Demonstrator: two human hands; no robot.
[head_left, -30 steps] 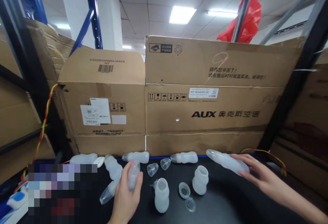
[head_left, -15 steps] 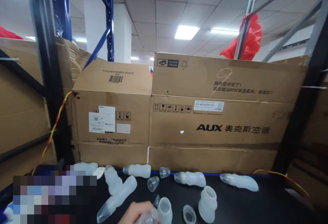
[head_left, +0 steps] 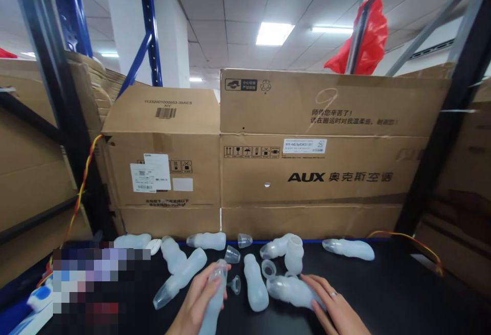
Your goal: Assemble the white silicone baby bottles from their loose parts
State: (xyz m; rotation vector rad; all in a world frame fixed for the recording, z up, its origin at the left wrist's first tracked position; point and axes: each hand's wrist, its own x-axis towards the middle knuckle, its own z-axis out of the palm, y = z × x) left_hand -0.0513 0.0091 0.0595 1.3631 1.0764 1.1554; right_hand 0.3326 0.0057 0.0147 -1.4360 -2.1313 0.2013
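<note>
My left hand (head_left: 203, 294) is closed around a translucent white bottle (head_left: 211, 307) with a clear cap pointing up and away. On the black surface, my right hand (head_left: 335, 307), with a ring on one finger, has its thumb and fingers about the rounded end of a capped bottle (head_left: 289, 291) lying on its side. Between the hands are an uncapped-looking bottle (head_left: 256, 284) and a small clear funnel-shaped piece (head_left: 235, 285). Behind the right-hand bottle are a clear ring (head_left: 268, 268) and an open-necked bottle (head_left: 294, 254). My left hand partly hides the bottle it holds.
Several capped bottles lie about, including one bottle (head_left: 182, 276) at left and another bottle (head_left: 349, 249) at right. Loose clear caps (head_left: 244, 240) sit toward the back. A cardboard wall (head_left: 314, 197) closes off the far side, between dark shelf posts (head_left: 431, 161).
The view has tilted down and shifted. My right hand and the bottle at it have come into view. My left hand now shows more fully, with the whole upper bottle visible.
</note>
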